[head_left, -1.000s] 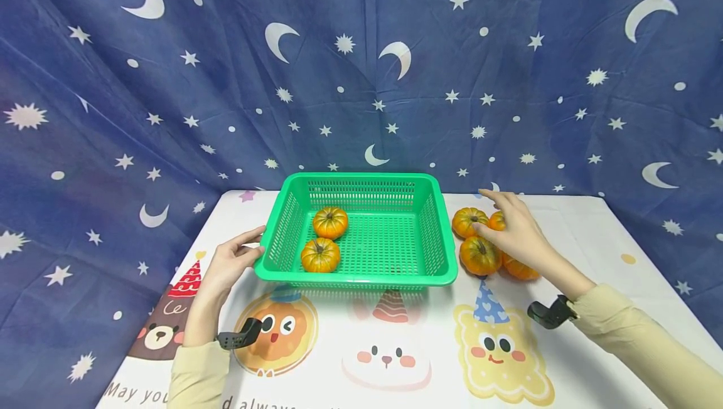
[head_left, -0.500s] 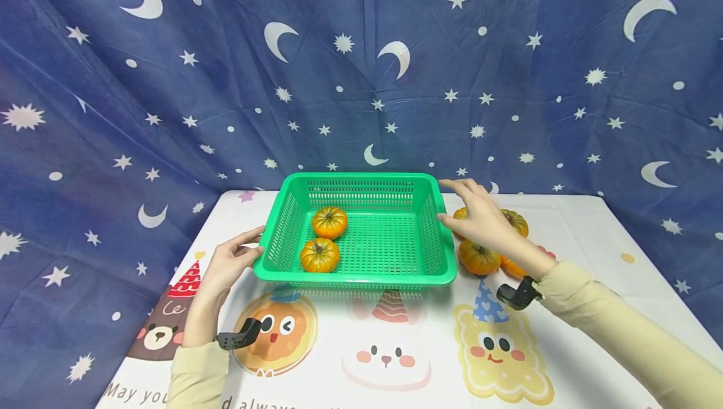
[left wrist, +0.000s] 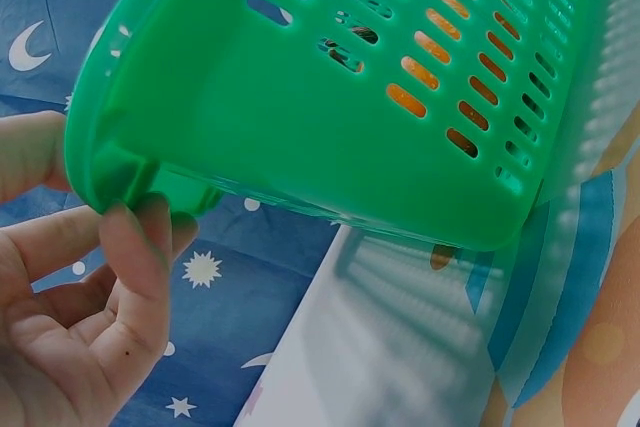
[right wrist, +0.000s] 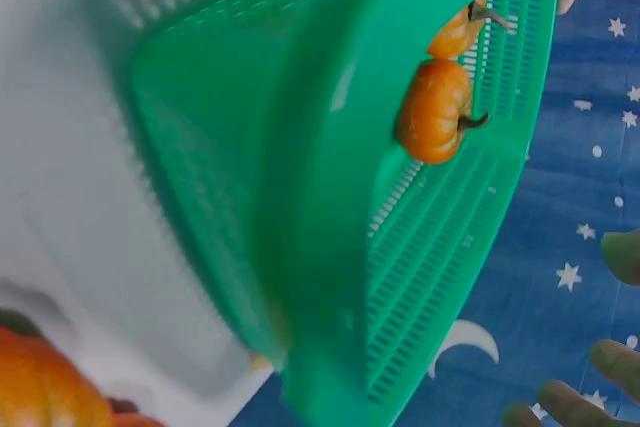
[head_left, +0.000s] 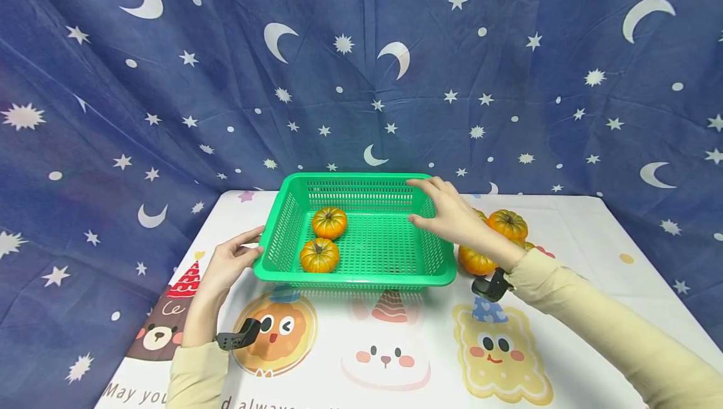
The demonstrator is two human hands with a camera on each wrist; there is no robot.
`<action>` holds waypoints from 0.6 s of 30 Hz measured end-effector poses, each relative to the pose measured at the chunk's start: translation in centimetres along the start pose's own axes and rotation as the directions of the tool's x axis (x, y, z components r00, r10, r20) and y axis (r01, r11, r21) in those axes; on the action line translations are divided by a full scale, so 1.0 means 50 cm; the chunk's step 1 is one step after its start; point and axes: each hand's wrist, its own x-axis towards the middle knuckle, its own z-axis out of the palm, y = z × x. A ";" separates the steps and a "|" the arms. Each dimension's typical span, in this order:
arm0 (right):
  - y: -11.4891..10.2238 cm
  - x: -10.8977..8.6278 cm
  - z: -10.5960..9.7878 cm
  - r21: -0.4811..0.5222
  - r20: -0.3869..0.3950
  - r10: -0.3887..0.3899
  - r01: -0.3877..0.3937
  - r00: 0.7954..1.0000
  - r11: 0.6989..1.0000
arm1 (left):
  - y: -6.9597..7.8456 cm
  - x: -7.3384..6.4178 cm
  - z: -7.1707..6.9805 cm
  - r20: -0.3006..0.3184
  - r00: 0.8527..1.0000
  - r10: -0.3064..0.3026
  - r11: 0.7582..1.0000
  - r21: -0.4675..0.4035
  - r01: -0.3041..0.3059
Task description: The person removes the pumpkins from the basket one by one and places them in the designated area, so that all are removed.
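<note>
My left hand (head_left: 228, 265) grips the left rim of a green plastic basket (head_left: 353, 278); in the left wrist view, thumb and fingertips (left wrist: 140, 237) are at the rim's edge. Two small orange pumpkins, one at the back (head_left: 329, 223) and one at the front (head_left: 319, 256), sit in the basket's left part. Over the basket's right side hovers my right hand (head_left: 452, 214), fingers spread and holding nothing. Its fingertips (right wrist: 620, 255) show at the right edge of the right wrist view. Several more pumpkins (head_left: 508, 225) cluster on the table right of the basket, partly hidden by the right forearm.
A white tablecloth (head_left: 390, 334) printed with cartoon figures covers the table. Behind it hangs a dark blue curtain (head_left: 339, 127) with moons and stars. Each wrist carries a small black camera, the right one (head_left: 492, 285) close to the nearest loose pumpkin.
My right hand has moved left, from over the loose pumpkins to over the basket's right side, carrying nothing. The left hand, basket and the two pumpkins inside keep their places.
</note>
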 end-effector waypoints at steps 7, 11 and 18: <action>-0.031 0.020 0.019 0.006 0.032 -0.070 0.070 0.997 0.998 | -0.001 0.000 0.001 -0.008 1.000 0.005 1.000 0.008 -0.005; -0.049 0.033 0.031 0.008 0.072 -0.089 0.089 0.993 0.996 | -0.001 0.000 0.000 -0.008 1.000 0.009 1.000 0.002 -0.009; -0.077 0.054 0.047 0.024 0.145 -0.110 0.108 0.983 0.994 | 0.000 -0.001 -0.001 -0.003 1.000 0.005 1.000 -0.006 -0.005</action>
